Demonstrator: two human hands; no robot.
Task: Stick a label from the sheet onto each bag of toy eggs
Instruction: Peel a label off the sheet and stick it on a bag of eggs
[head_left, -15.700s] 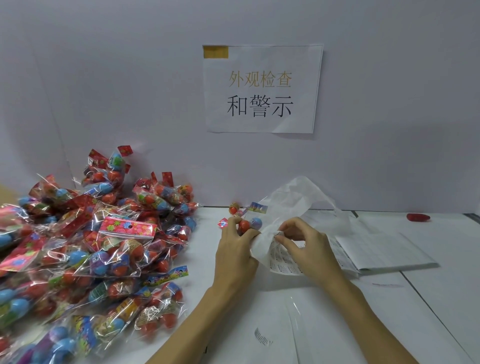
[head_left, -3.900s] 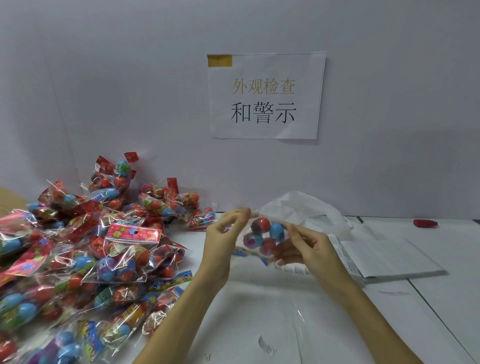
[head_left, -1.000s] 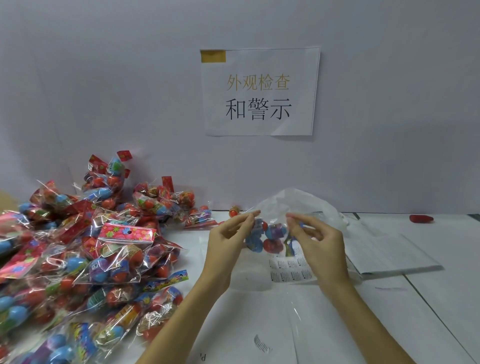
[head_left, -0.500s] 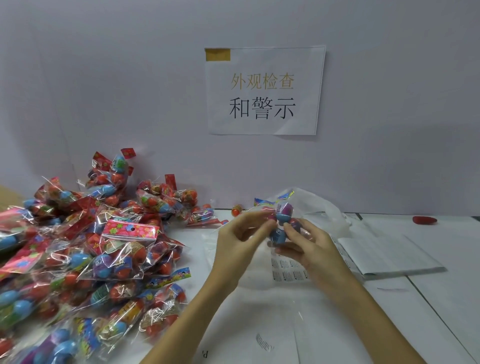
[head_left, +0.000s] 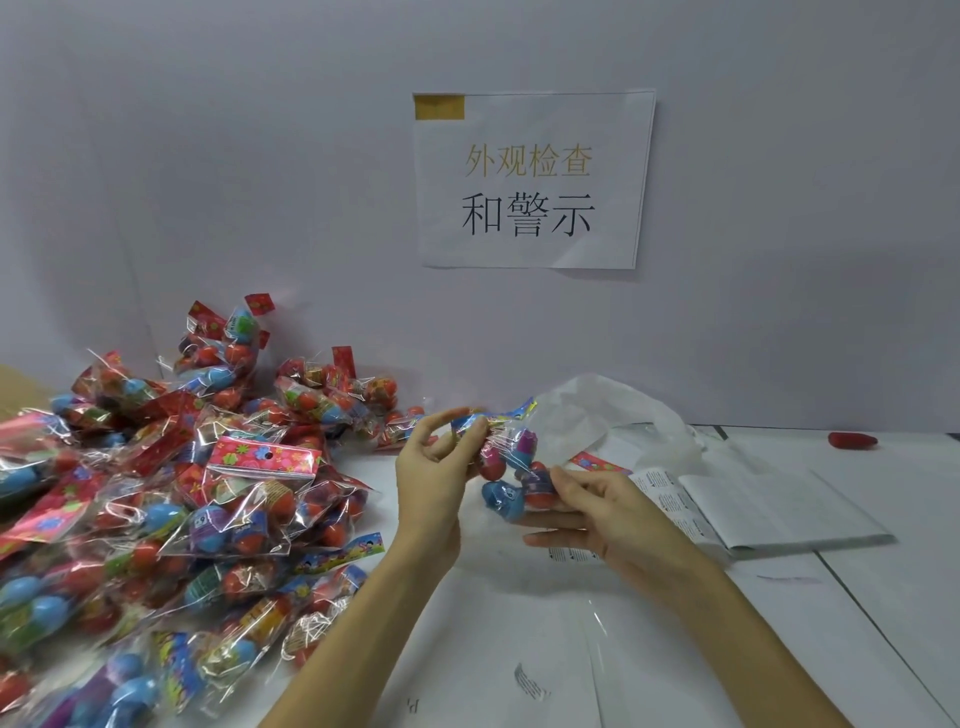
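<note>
- Clear cellophane wraps the bag of toy eggs (head_left: 506, 470), held up above the white table (head_left: 857, 623) between both hands.
- Left hand (head_left: 434, 486) pinches the bag's upper end, thumb and forefinger pressed together on the printed header strip, with the other fingers curled loosely.
- Right hand (head_left: 597, 512) lies palm-up under the bag's lower end, fingers closed lightly around the blue and red eggs.
- Between the two grips the bag runs slantwise, header up and left, eggs down and right.
- Label sheet (head_left: 670, 499) lies flat on the table just beyond the right hand, beside crumpled white backing paper (head_left: 597, 415).
- Heaped bags (head_left: 171, 493) cover the table's left side, well apart from the held bag.
- White paper sign (head_left: 535, 179) with printed characters hangs on the wall behind.
- Whether a label is on the held bag cannot be told.
</note>
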